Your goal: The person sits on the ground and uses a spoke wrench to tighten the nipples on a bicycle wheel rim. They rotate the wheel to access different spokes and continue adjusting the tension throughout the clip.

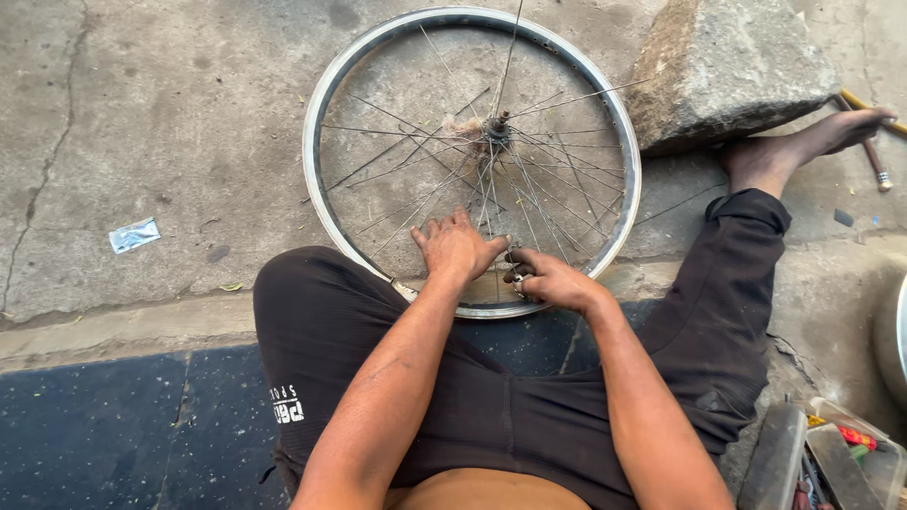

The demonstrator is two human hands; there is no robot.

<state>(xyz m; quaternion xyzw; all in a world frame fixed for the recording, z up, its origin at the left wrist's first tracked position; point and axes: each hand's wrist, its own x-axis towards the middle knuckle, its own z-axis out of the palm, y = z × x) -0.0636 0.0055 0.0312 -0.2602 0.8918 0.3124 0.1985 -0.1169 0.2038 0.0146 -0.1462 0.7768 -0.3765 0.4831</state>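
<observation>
Fingers of the left hand spread flat on the wheel rim; the right hand pinches a spoke.

Right hand fingers curl under — whatever they grip stays hidden.

**Around the Concrete Floor**

A large grey stone block is sitting near the far right corner of the concrete floor. A crumpled clear wrapper is lying toward the left edge. A yellow-handled tool is resting at the right edge, and a clear tray of tools is sitting at the near right corner.
</observation>
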